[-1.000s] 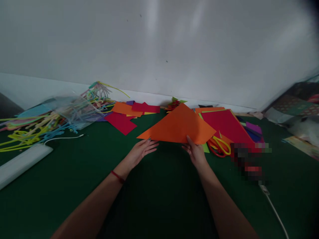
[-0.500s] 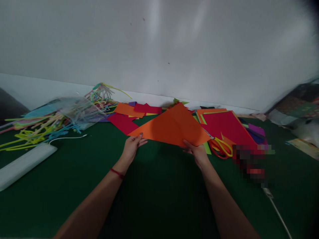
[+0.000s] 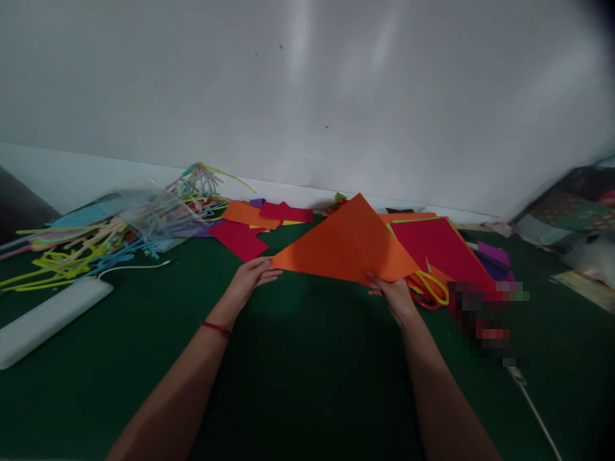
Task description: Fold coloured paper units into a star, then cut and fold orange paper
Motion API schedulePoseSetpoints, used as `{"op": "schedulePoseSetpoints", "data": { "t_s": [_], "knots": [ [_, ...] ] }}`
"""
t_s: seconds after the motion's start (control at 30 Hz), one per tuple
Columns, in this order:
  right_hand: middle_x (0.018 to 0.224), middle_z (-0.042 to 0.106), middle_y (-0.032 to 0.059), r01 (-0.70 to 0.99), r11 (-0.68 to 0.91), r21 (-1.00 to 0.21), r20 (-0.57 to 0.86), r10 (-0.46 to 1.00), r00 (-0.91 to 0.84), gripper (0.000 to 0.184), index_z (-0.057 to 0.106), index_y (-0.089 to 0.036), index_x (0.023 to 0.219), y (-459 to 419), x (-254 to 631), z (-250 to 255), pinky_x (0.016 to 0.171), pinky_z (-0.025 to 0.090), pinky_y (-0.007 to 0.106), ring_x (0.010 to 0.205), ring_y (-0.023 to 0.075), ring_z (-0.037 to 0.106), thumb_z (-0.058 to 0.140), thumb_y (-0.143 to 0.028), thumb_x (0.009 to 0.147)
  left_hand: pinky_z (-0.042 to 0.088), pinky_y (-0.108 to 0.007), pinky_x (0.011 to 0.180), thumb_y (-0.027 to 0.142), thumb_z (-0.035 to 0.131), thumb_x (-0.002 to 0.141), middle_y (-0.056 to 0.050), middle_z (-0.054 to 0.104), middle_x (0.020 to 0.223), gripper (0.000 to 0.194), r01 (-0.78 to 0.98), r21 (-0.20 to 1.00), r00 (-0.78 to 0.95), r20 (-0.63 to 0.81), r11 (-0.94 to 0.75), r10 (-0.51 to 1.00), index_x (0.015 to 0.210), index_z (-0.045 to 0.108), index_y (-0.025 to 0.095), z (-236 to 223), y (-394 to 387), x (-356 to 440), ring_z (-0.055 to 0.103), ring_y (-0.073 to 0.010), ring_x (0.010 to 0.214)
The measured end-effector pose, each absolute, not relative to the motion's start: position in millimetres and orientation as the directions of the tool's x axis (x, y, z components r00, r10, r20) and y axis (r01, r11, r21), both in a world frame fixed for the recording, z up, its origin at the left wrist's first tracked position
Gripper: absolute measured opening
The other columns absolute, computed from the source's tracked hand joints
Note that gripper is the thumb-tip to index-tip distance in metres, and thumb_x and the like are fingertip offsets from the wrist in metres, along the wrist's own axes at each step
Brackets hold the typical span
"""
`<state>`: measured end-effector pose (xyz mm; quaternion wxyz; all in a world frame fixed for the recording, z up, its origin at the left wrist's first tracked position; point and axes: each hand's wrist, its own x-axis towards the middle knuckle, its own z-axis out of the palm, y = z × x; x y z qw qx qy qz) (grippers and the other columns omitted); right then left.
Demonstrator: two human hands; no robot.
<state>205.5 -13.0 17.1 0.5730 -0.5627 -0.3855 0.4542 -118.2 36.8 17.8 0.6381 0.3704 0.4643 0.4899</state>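
Observation:
An orange sheet of paper (image 3: 341, 246), folded into a triangle, is held up over the green table (image 3: 307, 358), its peak pointing away from me. My left hand (image 3: 252, 275) pinches its left corner between thumb and fingers. Along the lower edge, right of the middle, my right hand (image 3: 391, 291) grips the paper with the thumb on top. Scissors with red and yellow handles (image 3: 431, 289) lie just beyond my right hand, partly covered by the sheet's right corner.
Red sheets (image 3: 432, 246) lie stacked at the right, and red and orange scraps (image 3: 243, 238) at the back. Colourful pipe cleaners (image 3: 120, 230) with a plastic bag are heaped at the left, near a white device (image 3: 57, 320) with a cable. A pale wall (image 3: 307, 96) rises behind.
The orange triangle has shifted a little to the right, together with my right hand. My left hand has slid outward to the triangle's left corner.

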Motion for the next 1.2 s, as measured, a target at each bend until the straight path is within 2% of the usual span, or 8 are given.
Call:
{"op": "schedulePoseSetpoints", "data": {
  "t_s": [0.23,0.4,0.57,0.67,0.77,0.97,1.07,1.2],
  "knots": [
    [0.082,0.07,0.0081,-0.033,-0.152,-0.988,-0.154,0.982,0.11,0.037,0.064,-0.015,0.089,-21,225,21,0.036,0.046,0.021,0.057,0.0194,0.066,0.077,-0.024,0.056,0.045,-0.017,0.044,0.029,0.069,0.066,-0.008,0.07,0.081,0.024,0.107,0.946,0.395,-0.323,0.306,0.86,0.086,0.068,0.016,21,24,-124,0.064,-0.0155,0.062],
    [0.069,0.069,0.0046,-0.095,-0.127,-0.987,-0.138,0.982,0.131,0.036,0.062,-0.014,0.086,-18,220,21,0.04,0.048,0.02,0.054,0.0156,0.064,0.075,-0.032,0.058,0.046,-0.023,0.044,0.035,0.067,0.068,-0.005,0.068,0.065,0.021,0.118,0.954,0.477,-0.297,0.274,0.827,0.072,0.068,0.015,19,10,-96,0.06,-0.0165,0.051],
    [0.083,0.068,0.005,-0.235,-0.085,-0.968,-0.123,0.981,0.152,0.05,0.051,-0.02,0.105,-12,199,19,0.044,0.049,0.019,0.064,0.0131,0.064,0.043,-0.061,0.077,0.04,-0.021,0.035,0.043,0.056,0.076,-0.001,0.061,0.054,0.028,0.06,0.984,0.323,-0.175,0.165,0.93,0.079,0.064,0.016,18,-3,-64,0.053,-0.0128,0.037],
    [0.059,0.061,0.0018,-0.177,-0.156,-0.972,-0.159,0.987,0.006,0.051,0.056,-0.016,0.075,-16,167,14,0.029,0.034,0.016,0.04,0.0089,0.052,0.04,-0.065,0.076,0.037,-0.021,0.032,0.045,0.054,0.077,0.0,0.057,0.049,0.031,0.054,0.987,0.297,-0.162,0.152,0.941,0.077,0.062,0.015,18,-10,-53,0.05,-0.0121,0.033],
    [0.042,0.051,-0.0013,-0.107,-0.176,-0.978,-0.173,0.984,-0.042,0.046,0.053,-0.015,0.058,-26,133,7,0.026,0.025,0.017,0.03,0.0068,0.041,0.054,-0.059,0.07,0.04,-0.023,0.038,0.044,0.055,0.077,-0.001,0.06,0.054,0.03,0.033,0.99,0.318,-0.138,0.135,0.938,0.073,0.061,0.015,18,-15,-47,0.053,-0.0133,0.04],
    [0.038,0.05,-0.0033,-0.009,-0.119,-0.993,-0.119,0.993,0.023,0.032,0.055,-0.016,0.06,-33,113,3,0.032,0.031,0.019,0.032,0.0073,0.042,0.068,-0.045,0.065,0.046,-0.029,0.061,0.041,0.051,0.081,-0.009,0.067,0.081,0.028,-0.08,0.995,0.429,-0.025,0.066,0.903,0.082,0.065,0.016,16,-20,-43,0.062,-0.0208,0.071],
    [0.039,0.051,-0.0031,0.013,-0.113,-0.994,-0.113,0.994,0.004,0.031,0.056,-0.016,0.061,-33,118,5,0.032,0.031,0.02,0.032,0.0079,0.042,0.067,-0.044,0.065,0.045,-0.029,0.061,0.039,0.052,0.08,-0.007,0.066,0.078,0.027,-0.066,0.996,0.433,-0.027,0.062,0.901,0.083,0.064,0.016,14,-17,-45,0.061,-0.0198,0.068],
    [0.039,0.052,-0.0029,0.051,-0.14,-0.989,-0.145,0.982,-0.124,0.029,0.057,-0.015,0.062,-36,120,7,0.033,0.031,0.019,0.031,0.0078,0.043,0.068,-0.042,0.066,0.041,-0.024,0.054,0.039,0.055,0.078,-0.002,0.061,0.067,0.024,-0.033,0.999,0.258,0.003,0.006,0.966,0.074,0.061,0.016,16,-9,-53,0.056,-0.016,0.062]
  ]
}}
